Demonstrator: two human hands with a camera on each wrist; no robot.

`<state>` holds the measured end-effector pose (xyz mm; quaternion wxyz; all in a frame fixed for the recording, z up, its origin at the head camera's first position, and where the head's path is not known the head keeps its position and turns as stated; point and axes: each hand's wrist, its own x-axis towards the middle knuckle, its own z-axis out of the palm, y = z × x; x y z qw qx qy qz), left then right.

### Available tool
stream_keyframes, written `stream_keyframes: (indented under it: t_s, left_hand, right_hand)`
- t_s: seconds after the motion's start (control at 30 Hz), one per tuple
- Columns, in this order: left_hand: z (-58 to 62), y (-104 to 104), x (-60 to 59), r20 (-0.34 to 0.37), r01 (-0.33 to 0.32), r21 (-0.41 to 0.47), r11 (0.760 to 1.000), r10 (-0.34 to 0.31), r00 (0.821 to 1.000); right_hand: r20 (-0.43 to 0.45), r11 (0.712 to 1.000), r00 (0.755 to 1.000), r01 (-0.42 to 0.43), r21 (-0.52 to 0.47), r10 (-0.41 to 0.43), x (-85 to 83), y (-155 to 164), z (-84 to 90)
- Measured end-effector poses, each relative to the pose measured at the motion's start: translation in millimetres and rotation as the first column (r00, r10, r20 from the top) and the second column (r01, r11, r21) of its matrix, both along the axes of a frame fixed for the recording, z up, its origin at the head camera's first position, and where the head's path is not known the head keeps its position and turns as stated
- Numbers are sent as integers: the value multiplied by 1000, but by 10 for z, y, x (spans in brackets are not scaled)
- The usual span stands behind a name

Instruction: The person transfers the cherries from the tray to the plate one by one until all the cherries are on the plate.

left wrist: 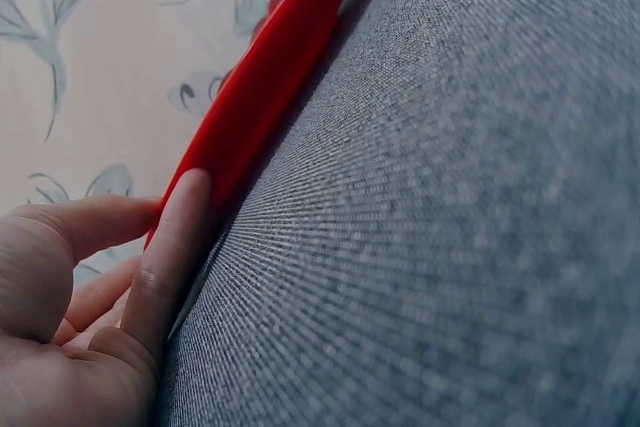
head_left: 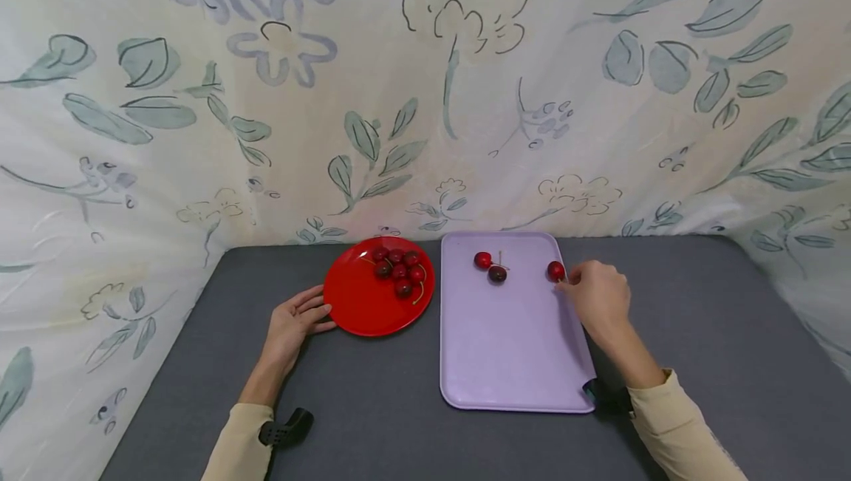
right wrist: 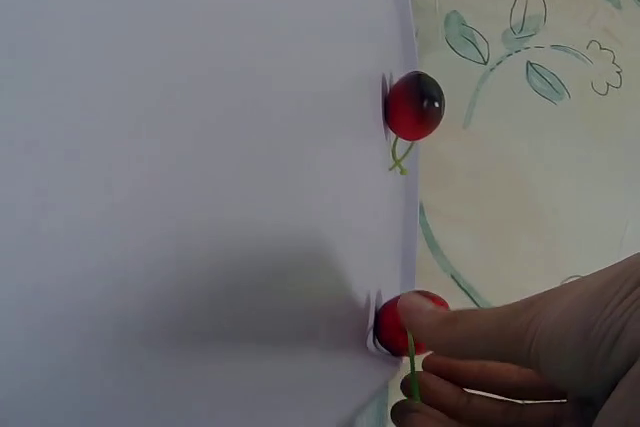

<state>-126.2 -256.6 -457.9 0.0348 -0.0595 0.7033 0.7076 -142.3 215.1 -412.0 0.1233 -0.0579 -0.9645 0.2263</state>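
A red plate [head_left: 362,304] holds several cherries [head_left: 399,271] at its far side. My left hand [head_left: 312,312] lies flat on the grey table, its straight fingers [left wrist: 178,237] touching the plate's rim [left wrist: 270,77]. To the right lies a lilac tray [head_left: 512,348] with two cherries [head_left: 482,260] close together near its far edge. A third cherry [head_left: 555,270] sits at the tray's far right, and my right hand [head_left: 566,281] pinches its green stem [right wrist: 411,372]. In the right wrist view that cherry [right wrist: 396,325] rests on the tray [right wrist: 200,147], with another cherry [right wrist: 414,106] beyond it.
The grey table [head_left: 698,333] is backed on all sides by a floral cloth [head_left: 425,97]. A black wrist mount [head_left: 286,428] sits on my left sleeve, another [head_left: 601,392] by the tray's near right corner.
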Motion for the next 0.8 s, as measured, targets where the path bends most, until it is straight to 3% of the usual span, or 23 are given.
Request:
stream_keyframes:
  t_s: [0.47,0.6,0.8]
  left_hand:
    - [-31,0,2,-58,14,-7,1000,-15,998]
    - [-33,-2,4,-56,14,2,1000,-14,998]
    - [-40,-11,13,-54,10,6,1000,-10,999]
  right_hand:
    - [43,984,999,-14,180,7,-21,-29,11]
    - [47,985,999,-17,174,9,-7,-28,17]
    - [93,995,995,-46,85,38,9,32,32]
